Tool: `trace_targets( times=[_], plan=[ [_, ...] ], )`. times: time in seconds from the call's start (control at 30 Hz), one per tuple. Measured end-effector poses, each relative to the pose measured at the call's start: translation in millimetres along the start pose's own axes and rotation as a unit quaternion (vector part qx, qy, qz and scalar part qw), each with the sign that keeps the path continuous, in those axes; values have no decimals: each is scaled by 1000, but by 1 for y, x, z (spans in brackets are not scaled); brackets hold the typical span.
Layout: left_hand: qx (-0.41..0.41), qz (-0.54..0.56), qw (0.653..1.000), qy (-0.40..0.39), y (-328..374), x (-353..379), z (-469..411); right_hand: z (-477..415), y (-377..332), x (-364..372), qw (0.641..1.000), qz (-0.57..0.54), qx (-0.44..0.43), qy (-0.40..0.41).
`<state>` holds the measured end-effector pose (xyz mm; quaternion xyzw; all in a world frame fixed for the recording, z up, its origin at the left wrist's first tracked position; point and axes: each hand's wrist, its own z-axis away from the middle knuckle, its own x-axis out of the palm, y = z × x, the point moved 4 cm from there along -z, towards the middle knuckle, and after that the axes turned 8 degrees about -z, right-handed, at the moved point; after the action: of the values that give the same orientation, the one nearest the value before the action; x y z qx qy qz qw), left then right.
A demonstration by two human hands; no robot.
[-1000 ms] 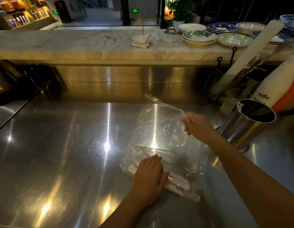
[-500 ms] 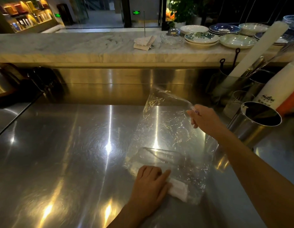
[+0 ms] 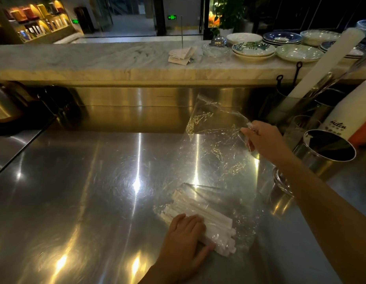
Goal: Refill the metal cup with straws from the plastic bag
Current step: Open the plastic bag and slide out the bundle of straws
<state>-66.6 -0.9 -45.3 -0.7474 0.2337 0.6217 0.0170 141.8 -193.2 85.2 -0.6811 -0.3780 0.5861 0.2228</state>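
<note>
- A clear plastic bag (image 3: 217, 160) lies on the stainless-steel counter (image 3: 85, 191), its far end lifted off the surface and its near end flat.
- The right hand (image 3: 264, 140) holds the raised far edge of the bag; the fingers are curled together and pinch the film at its top right corner, the palm turned down.
- A bundle of white paper-wrapped straws (image 3: 202, 218) sits inside the bag at its near end, lying slantwise on the counter from far-left to near-right.
- The left hand (image 3: 184, 240) rests flat on the near end of that bundle through the plastic, fingers lying side by side with small gaps and the thumb stretched out along the straws' near side, pressing them down.
- The metal cup (image 3: 323, 154) is at the right, just beyond the right forearm, tilted with its dark mouth turned toward the camera; its inside is too dark to tell what it holds.
- Behind the cup stand a white bottle with lettering (image 3: 342, 117), a glass (image 3: 296, 128) and a tall white roll (image 3: 325, 64) leaning in a metal holder.
- A marble ledge (image 3: 96, 60) runs across the back, bearing stacked plates (image 3: 253, 50) and a small pile of paper slips (image 3: 181, 55).
</note>
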Motion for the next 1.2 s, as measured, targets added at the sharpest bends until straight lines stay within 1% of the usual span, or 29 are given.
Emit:
trace_targets(
  times=[0.07,0.23,0.53,0.67,0.73,0.83,0.93,1.0,1.07,1.2],
  plan=[
    [-5,8,1000,22,2,0,1,2,3,2,1000,-6,8,-11],
    [27,-20,998,51,4,3,4,4,3,4,1000,-9,19,-13],
    [35,-28,998,45,4,0,1,5,-4,3,1000,-21,3,-20],
    [49,-54,996,45,0,-14,-13,8,-12,0,999,-37,-10,-25],
    [41,-52,996,66,-1,-34,-31,10,-19,-1,998,-40,-21,-34],
    [46,-37,990,132,2,-84,-69,12,-35,-4,997,-25,-49,-44],
    [71,-51,975,206,13,-140,-107,15,-53,-5,995,-16,-71,-68],
    [93,-76,965,232,22,-169,-131,17,-65,-4,992,8,-92,-90],
    [112,-123,961,222,32,-189,-152,20,-75,-5,988,37,-112,-105],
    [128,-232,958,112,39,-197,-181,24,-92,-8,975,81,-177,-107]
  ],
)
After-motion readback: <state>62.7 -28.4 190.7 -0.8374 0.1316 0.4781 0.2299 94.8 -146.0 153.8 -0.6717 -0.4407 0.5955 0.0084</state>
